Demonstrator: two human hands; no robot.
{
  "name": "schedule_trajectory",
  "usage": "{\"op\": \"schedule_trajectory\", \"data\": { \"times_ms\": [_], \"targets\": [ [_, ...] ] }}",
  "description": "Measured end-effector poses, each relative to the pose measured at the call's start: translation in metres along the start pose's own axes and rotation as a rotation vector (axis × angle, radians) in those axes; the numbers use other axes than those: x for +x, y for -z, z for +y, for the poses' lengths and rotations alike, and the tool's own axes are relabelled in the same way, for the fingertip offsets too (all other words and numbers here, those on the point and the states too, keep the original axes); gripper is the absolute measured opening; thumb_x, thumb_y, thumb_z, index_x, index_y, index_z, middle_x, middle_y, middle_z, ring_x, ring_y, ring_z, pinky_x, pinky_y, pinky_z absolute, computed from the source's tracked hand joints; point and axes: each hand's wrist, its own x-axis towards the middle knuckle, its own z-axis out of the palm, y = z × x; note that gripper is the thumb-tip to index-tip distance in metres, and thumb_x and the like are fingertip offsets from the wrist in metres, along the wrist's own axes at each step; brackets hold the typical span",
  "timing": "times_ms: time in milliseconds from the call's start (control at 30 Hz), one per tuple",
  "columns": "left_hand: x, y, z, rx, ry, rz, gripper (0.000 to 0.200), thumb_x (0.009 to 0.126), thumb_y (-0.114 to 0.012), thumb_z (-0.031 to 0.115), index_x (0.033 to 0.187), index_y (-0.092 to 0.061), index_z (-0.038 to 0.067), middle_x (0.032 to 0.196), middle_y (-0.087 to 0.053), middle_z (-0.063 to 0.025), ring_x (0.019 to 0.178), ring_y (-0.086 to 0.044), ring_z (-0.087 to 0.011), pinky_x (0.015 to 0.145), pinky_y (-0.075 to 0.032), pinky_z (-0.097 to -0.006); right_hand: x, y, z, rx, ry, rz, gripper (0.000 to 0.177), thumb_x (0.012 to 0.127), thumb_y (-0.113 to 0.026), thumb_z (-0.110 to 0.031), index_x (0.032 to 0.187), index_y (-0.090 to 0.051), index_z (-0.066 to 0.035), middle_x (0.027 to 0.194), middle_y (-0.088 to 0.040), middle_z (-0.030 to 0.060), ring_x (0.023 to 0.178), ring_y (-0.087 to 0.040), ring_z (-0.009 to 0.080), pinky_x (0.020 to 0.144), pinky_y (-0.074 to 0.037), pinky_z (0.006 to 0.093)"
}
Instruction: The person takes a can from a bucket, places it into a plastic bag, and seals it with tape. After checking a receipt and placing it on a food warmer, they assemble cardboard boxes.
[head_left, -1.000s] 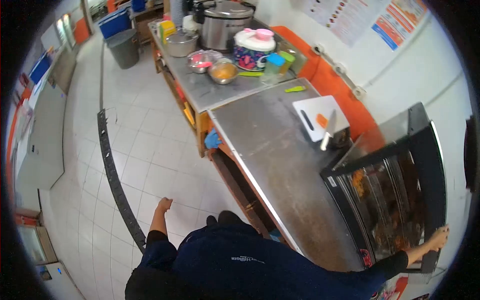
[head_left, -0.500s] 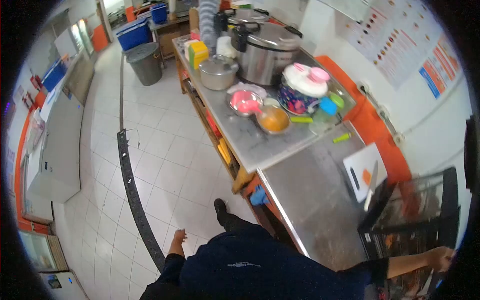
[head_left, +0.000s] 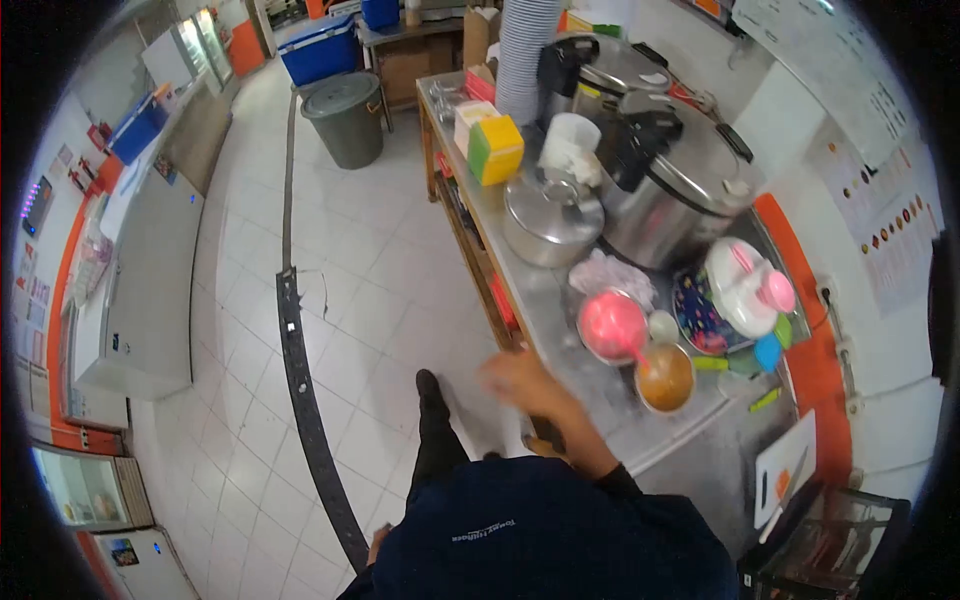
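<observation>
My right hand (head_left: 518, 380) is raised in front of my body, over the near edge of the steel table (head_left: 610, 425), blurred by motion; its grip cannot be made out. Low beside my body, my left hand (head_left: 378, 543) shows only in part. Nearest to my right hand on the table stand a bowl with something pink (head_left: 612, 325) and a bowl of orange-brown food (head_left: 665, 378). Behind them are a lidded metal pot (head_left: 553, 222) and a crumpled plastic bag (head_left: 610, 275).
Large steel cookers (head_left: 680, 185), a cup stack (head_left: 528, 60) and a yellow-green box (head_left: 495, 150) stand farther along. A knife lies on the white cutting board (head_left: 785, 470) at right. A black floor strip (head_left: 305, 400) runs left of my legs; a grey bin (head_left: 345, 120) stands ahead.
My right hand has swung from the far right to the front of my body. My left hand has dropped back beside me. The view has moved forward along the table.
</observation>
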Motion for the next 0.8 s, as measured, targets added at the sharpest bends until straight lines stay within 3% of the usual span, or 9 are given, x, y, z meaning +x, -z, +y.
{"op": "schedule_trajectory", "data": {
  "times_ms": [67, 200, 267, 367, 400, 467, 600, 667, 800],
  "targets": [
    [0.009, -0.001, 0.043, 0.029, -0.013, -0.001, 0.031, 0.089, -0.048, 0.025, 0.114, -0.051, 0.006, 0.099, -0.058, -0.0091, 0.088, -0.058, -0.0249, 0.075, -0.045, -0.0393, 0.052, -0.021, -0.016, 0.133, -0.129, -0.314, 0.027, 0.089, -0.049, -0.027, 0.109, -0.058, -0.01, 0.103, -0.06, 0.0086, 0.095, -0.058, 0.0283, 0.083, -0.045, 0.0375],
    [0.037, -0.004, 0.17, 0.156, -0.068, -0.003, 0.03, 0.089, -0.048, 0.026, 0.111, -0.052, 0.006, 0.093, -0.058, -0.0082, 0.082, -0.058, -0.023, 0.069, -0.046, -0.0379, 0.123, -0.015, 0.014, 0.173, -0.148, -0.298, 0.029, 0.089, -0.05, -0.031, 0.108, -0.058, -0.011, 0.102, -0.061, 0.0084, 0.095, -0.058, 0.0277, 0.083, -0.045, 0.0378],
    [0.06, -0.011, 0.247, 0.227, -0.118, -0.003, 0.03, 0.089, -0.048, 0.026, 0.11, -0.052, 0.006, 0.09, -0.059, -0.0077, 0.079, -0.058, -0.0221, 0.066, -0.046, -0.0372, 0.158, 0.005, 0.043, -0.063, -0.305, -0.215, 0.03, 0.088, -0.051, -0.032, 0.106, -0.059, -0.01, 0.101, -0.061, 0.0094, 0.095, -0.058, 0.0276, 0.082, -0.046, 0.0372],
    [0.119, -0.035, 0.374, 0.393, -0.26, -0.011, 0.029, 0.089, -0.049, 0.027, 0.109, -0.053, 0.006, 0.086, -0.059, -0.007, 0.074, -0.058, -0.0206, 0.062, -0.046, -0.0362, 0.206, 0.037, 0.087, -0.086, -0.351, -0.001, 0.026, 0.088, -0.052, -0.027, 0.104, -0.06, -0.007, 0.101, -0.061, 0.0118, 0.092, -0.059, 0.0284, 0.08, -0.047, 0.0367],
    [0.145, -0.051, 0.421, 0.456, -0.337, -0.028, 0.029, 0.089, -0.049, 0.027, 0.108, -0.053, 0.006, 0.085, -0.059, -0.0068, 0.072, -0.058, -0.0202, 0.061, -0.046, -0.0358, 0.219, 0.051, 0.091, -0.086, -0.375, -0.018, 0.026, 0.088, -0.052, -0.027, 0.104, -0.06, -0.007, 0.101, -0.061, 0.0118, 0.092, -0.059, 0.0284, 0.08, -0.047, 0.0367],
    [0.188, -0.111, 0.53, 0.551, -0.495, -0.063, 0.029, 0.089, -0.049, 0.028, 0.107, -0.053, 0.006, 0.082, -0.059, -0.0063, 0.069, -0.058, -0.0192, 0.058, -0.047, -0.0351, 0.256, 0.08, 0.094, -0.084, -0.414, 0.282, 0.02, 0.086, -0.054, -0.013, 0.102, -0.059, -0.002, 0.093, -0.061, 0.0157, 0.085, -0.06, 0.0318, 0.072, -0.048, 0.0377],
    [0.183, -0.264, 0.712, 0.494, -0.571, -0.11, 0.031, 0.089, -0.05, 0.03, 0.109, -0.052, 0.006, 0.085, -0.061, -0.0059, 0.068, -0.059, -0.0156, 0.054, -0.044, -0.0295, 0.294, 0.101, 0.137, -0.089, -0.429, 0.516, 0.019, 0.085, -0.055, -0.01, 0.102, -0.059, -0.001, 0.092, -0.061, 0.0167, 0.082, -0.061, 0.0301, 0.072, -0.048, 0.0343],
    [0.173, -0.324, 0.762, 0.492, -0.648, -0.189, 0.032, 0.089, -0.049, 0.03, 0.109, -0.051, 0.005, 0.086, -0.062, -0.0062, 0.069, -0.06, -0.0153, 0.054, -0.043, -0.0286, 0.312, 0.112, 0.153, -0.096, -0.59, 0.628, 0.017, 0.086, -0.054, -0.008, 0.101, -0.06, 0.0, 0.09, -0.062, 0.0159, 0.08, -0.062, 0.0273, 0.072, -0.048, 0.0318],
    [0.2, -0.411, 0.832, 0.664, -0.678, -0.422, 0.031, 0.086, -0.052, 0.028, 0.106, -0.055, 0.004, 0.086, -0.062, -0.007, 0.073, -0.061, -0.0158, 0.057, -0.046, -0.0282, 0.373, 0.148, 0.193, -0.074, -0.641, 0.712, 0.018, 0.088, -0.054, -0.01, 0.1, -0.06, 0.001, 0.088, -0.064, 0.0141, 0.078, -0.063, 0.0224, 0.072, -0.048, 0.0311]
  ]
}}
